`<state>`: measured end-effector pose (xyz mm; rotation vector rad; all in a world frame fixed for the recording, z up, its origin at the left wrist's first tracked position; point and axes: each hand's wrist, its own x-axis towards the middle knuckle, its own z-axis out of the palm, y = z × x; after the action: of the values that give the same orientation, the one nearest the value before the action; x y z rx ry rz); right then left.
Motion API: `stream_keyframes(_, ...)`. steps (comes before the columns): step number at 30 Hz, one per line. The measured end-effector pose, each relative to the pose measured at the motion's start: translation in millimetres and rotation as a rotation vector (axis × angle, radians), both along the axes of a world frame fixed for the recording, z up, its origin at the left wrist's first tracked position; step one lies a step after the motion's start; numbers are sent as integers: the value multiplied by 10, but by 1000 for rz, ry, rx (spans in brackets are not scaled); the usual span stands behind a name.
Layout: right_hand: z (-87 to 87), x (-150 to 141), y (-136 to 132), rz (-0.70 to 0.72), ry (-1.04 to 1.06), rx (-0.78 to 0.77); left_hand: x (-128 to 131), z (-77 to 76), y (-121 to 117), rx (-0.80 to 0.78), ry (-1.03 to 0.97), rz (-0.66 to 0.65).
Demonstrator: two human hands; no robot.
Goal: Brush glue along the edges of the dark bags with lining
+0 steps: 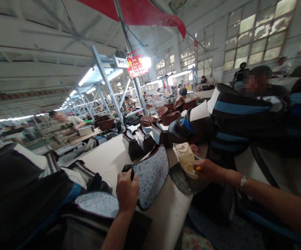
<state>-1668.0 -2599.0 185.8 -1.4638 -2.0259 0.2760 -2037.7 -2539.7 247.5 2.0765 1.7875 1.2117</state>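
My left hand (127, 192) is at the top edge of a dark bag with a pale blue speckled lining (152, 175); its fingers (123, 182) are closed narrow on a black piece (127, 168) at the bag's mouth; the bag stands tilted on the long white desk (106, 165). My right hand (209, 171) is over a round dark dish (181, 182); its fingers (201, 166) are curled narrow on a small yellow-tipped item (197, 169), mostly hidden, can't tell what it is. A cream-coloured block (185, 159) leans on the dish, just beside those fingers; a metal bracelet (242, 183) sits on my right wrist.

Three dark open bags (145, 142) stand in a row on the desk past my left hand; brown leather bags (167, 116) are heaped further along; black-and-blue striped bags (244, 118) are piled right of the desk; a black bag with a matching speckled lining (97, 205) lies lower left, near my left forearm; a co-worker (257, 81) sits behind the striped pile; another (69, 119) works at a desk across the aisle.
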Motion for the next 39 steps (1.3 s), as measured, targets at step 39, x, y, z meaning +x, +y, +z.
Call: stream_keyframes(39, 1002, -1767, 337, 231, 592, 563, 211, 238, -128, -466, -778, -420)
